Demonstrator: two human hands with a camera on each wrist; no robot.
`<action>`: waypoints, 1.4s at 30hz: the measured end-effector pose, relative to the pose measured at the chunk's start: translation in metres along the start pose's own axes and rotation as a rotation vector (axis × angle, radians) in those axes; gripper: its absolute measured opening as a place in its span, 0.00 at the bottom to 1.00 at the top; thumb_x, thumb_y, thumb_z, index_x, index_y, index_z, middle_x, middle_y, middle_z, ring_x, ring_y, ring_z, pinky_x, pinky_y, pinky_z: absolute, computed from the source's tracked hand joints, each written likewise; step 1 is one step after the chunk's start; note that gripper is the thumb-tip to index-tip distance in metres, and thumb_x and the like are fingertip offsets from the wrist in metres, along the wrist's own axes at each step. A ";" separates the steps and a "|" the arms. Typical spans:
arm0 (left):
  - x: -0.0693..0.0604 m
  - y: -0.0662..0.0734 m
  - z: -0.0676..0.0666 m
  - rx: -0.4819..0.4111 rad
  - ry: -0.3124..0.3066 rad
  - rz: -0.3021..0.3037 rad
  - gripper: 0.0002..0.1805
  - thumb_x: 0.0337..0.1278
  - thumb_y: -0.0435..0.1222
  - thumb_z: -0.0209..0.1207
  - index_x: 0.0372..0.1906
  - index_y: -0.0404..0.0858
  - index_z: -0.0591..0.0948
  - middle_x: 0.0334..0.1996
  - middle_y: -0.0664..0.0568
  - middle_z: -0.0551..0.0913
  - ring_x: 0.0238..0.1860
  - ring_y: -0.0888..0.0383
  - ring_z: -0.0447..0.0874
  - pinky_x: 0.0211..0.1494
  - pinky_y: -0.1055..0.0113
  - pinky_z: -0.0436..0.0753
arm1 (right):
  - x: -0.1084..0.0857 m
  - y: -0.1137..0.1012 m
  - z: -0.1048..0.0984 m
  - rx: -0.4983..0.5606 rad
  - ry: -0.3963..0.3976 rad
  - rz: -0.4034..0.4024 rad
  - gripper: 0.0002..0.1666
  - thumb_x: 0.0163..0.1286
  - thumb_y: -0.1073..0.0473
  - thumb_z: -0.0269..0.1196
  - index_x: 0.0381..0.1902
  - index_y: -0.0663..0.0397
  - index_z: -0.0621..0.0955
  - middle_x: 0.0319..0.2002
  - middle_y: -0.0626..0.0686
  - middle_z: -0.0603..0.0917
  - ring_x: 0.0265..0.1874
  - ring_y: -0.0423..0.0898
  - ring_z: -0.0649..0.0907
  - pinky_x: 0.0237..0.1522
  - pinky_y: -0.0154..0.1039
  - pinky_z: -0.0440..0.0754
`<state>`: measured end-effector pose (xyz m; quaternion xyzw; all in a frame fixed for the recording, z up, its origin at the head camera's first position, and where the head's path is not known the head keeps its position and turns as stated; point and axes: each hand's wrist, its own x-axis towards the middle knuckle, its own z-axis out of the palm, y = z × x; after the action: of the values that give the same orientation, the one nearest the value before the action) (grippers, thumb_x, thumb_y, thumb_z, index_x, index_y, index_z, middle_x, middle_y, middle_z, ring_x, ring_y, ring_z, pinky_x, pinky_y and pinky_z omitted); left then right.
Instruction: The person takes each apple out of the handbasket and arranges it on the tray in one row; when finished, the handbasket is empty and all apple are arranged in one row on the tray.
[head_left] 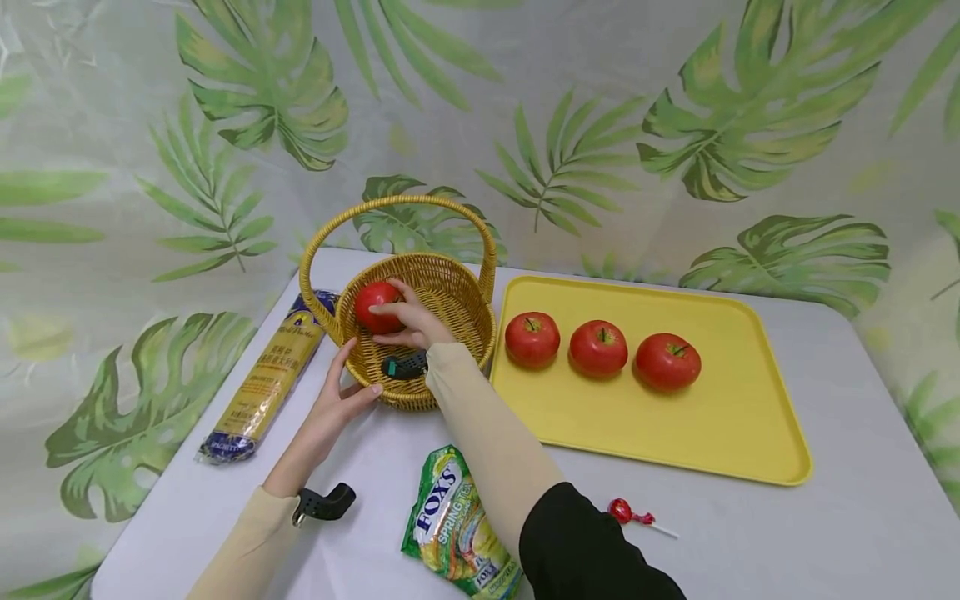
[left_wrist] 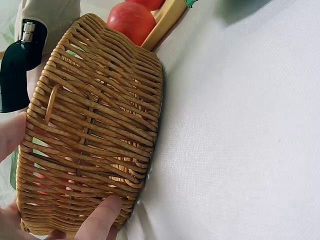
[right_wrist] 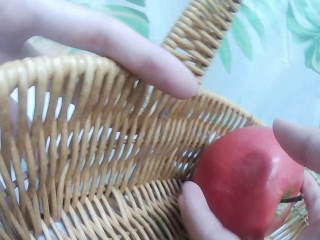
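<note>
Inside the wicker basket (head_left: 408, 400), at its left side, a red apple (head_left: 372, 307) is held by my right hand (head_left: 414, 321). In the right wrist view thumb and fingers go round the apple (right_wrist: 235, 175), whose dark stem points to the right. My left hand (head_left: 327, 421) grips the near left rim of the basket. The left wrist view shows a finger pressing on the outer weave of the basket (left_wrist: 95, 130). The basket's arched handle (head_left: 397, 200) stands upright.
Right of the basket, a yellow tray (head_left: 720, 425) carries three red apples (head_left: 597, 348) in a row. A spaghetti packet (head_left: 266, 379) lies on the left. Nearer me are a green Fox's candy bag (head_left: 453, 525) and a red lollipop (head_left: 621, 511).
</note>
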<state>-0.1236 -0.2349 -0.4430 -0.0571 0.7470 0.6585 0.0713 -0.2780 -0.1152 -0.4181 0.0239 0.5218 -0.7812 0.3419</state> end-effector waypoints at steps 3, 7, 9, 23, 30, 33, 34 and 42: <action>0.000 0.001 0.001 -0.001 -0.004 -0.001 0.44 0.67 0.36 0.55 0.76 0.56 0.40 0.75 0.50 0.29 0.70 0.32 0.48 0.65 0.41 0.61 | 0.001 0.001 0.000 -0.104 0.042 -0.004 0.38 0.65 0.66 0.63 0.68 0.36 0.65 0.68 0.55 0.58 0.61 0.64 0.69 0.49 0.53 0.79; 0.000 0.001 0.001 -0.001 -0.011 0.003 0.44 0.67 0.36 0.55 0.76 0.56 0.40 0.75 0.50 0.29 0.70 0.33 0.48 0.65 0.41 0.61 | -0.002 -0.001 -0.004 -0.231 0.036 0.006 0.34 0.66 0.63 0.63 0.67 0.35 0.67 0.68 0.54 0.59 0.56 0.63 0.73 0.46 0.51 0.81; 0.000 0.001 0.002 -0.002 -0.013 0.007 0.44 0.67 0.36 0.55 0.76 0.55 0.40 0.75 0.50 0.29 0.70 0.33 0.48 0.65 0.41 0.62 | -0.003 -0.003 -0.007 -0.264 0.000 0.002 0.34 0.67 0.63 0.63 0.67 0.36 0.66 0.68 0.55 0.58 0.55 0.63 0.74 0.47 0.52 0.81; -0.001 -0.001 0.000 -0.013 -0.025 0.034 0.46 0.66 0.36 0.56 0.76 0.54 0.40 0.74 0.49 0.29 0.69 0.32 0.49 0.65 0.41 0.62 | -0.030 -0.032 -0.023 -0.566 -0.138 -0.201 0.38 0.64 0.58 0.64 0.69 0.44 0.63 0.66 0.59 0.62 0.54 0.61 0.75 0.49 0.62 0.77; -0.001 -0.002 -0.001 -0.033 -0.026 0.039 0.47 0.65 0.36 0.57 0.76 0.54 0.39 0.74 0.49 0.28 0.70 0.33 0.48 0.66 0.44 0.62 | -0.043 -0.050 -0.038 -0.723 -0.203 -0.266 0.38 0.63 0.55 0.65 0.68 0.40 0.64 0.64 0.56 0.63 0.55 0.56 0.74 0.49 0.59 0.78; -0.001 -0.003 -0.001 -0.038 -0.028 0.043 0.47 0.65 0.36 0.57 0.76 0.55 0.39 0.74 0.49 0.28 0.70 0.33 0.49 0.66 0.44 0.62 | -0.049 -0.055 -0.042 -0.782 -0.222 -0.284 0.38 0.63 0.55 0.65 0.69 0.40 0.64 0.62 0.57 0.66 0.53 0.54 0.75 0.45 0.56 0.80; -0.001 -0.003 -0.001 -0.038 -0.029 0.044 0.47 0.65 0.36 0.57 0.76 0.54 0.39 0.74 0.49 0.28 0.70 0.33 0.49 0.66 0.44 0.62 | -0.051 -0.057 -0.044 -0.802 -0.229 -0.290 0.38 0.63 0.54 0.65 0.69 0.40 0.64 0.61 0.56 0.67 0.53 0.53 0.75 0.44 0.54 0.81; -0.001 -0.002 -0.001 -0.039 -0.027 0.039 0.47 0.65 0.35 0.57 0.76 0.54 0.39 0.74 0.48 0.28 0.69 0.34 0.50 0.66 0.45 0.62 | -0.072 -0.067 -0.062 -0.902 -0.257 -0.302 0.39 0.62 0.53 0.66 0.69 0.39 0.64 0.64 0.52 0.66 0.53 0.51 0.74 0.41 0.52 0.81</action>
<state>-0.1224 -0.2361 -0.4448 -0.0350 0.7339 0.6750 0.0674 -0.2801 -0.0116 -0.3644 -0.2992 0.7593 -0.5148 0.2626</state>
